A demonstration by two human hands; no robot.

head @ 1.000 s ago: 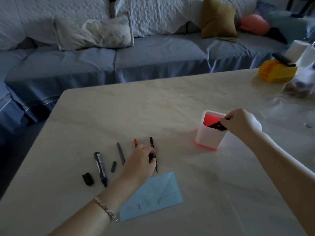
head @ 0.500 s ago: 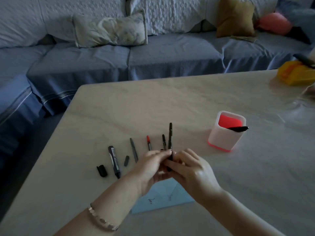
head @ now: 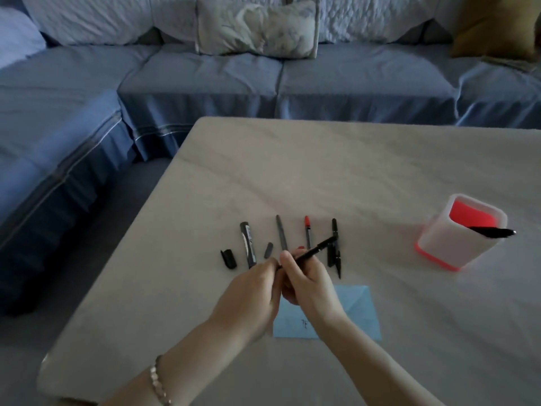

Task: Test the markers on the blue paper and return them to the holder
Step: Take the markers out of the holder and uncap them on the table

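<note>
The pale, stone-veined tabletop [head: 322,171] looks smooth, with a dull sheen. The light blue paper sheet [head: 360,306] is matt and creased along fold lines. The square translucent white plastic holder [head: 439,247] has a frosted wall and a bright orange-red lining and base. The slim black plastic marker [head: 317,248] looks smooth and faintly glossy. The blue cloth sofa cover [head: 219,80] is matt and wrinkled, and the white quilted cloth throw [head: 96,16] behind it is puckered. The pale beaded bracelet [head: 158,386] glints slightly.
</note>
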